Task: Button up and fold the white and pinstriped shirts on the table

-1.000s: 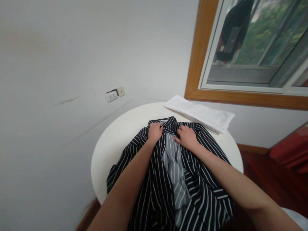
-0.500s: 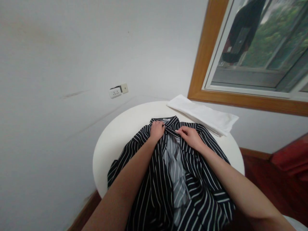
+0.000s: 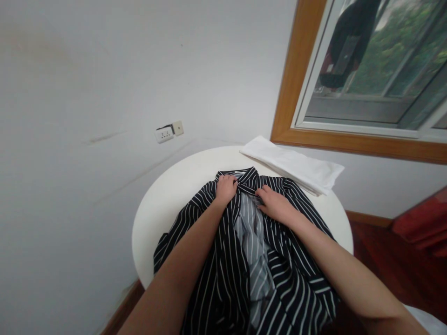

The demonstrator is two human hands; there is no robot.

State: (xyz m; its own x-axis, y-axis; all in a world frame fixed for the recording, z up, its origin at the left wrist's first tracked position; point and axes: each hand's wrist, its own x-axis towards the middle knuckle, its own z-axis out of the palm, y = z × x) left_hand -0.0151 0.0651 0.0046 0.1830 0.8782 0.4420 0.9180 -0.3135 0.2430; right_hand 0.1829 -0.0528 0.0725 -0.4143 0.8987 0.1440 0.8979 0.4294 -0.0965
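A black shirt with white stripes (image 3: 230,251) lies face up on a round white table (image 3: 164,195), collar toward the wall. Its front hangs apart below the neck, and the paler inside shows in the gap. My left hand (image 3: 226,188) is closed on the shirt just under the left side of the collar. On the other side of the opening, my right hand (image 3: 274,203) grips the front edge a little lower, fingers curled round the cloth. Near the collar the two front edges meet; any button there is too small to make out.
A folded white cloth (image 3: 293,163) lies at the table's far right edge. Behind the table is a wall with a power socket (image 3: 164,135). A wood-framed window (image 3: 286,93) is at the upper right, and red fabric (image 3: 422,223) hangs low at the right.
My right hand has shifted slightly, its fingers curling further round the shirt's front edge. My left hand keeps its hold by the collar. The view has moved a little.
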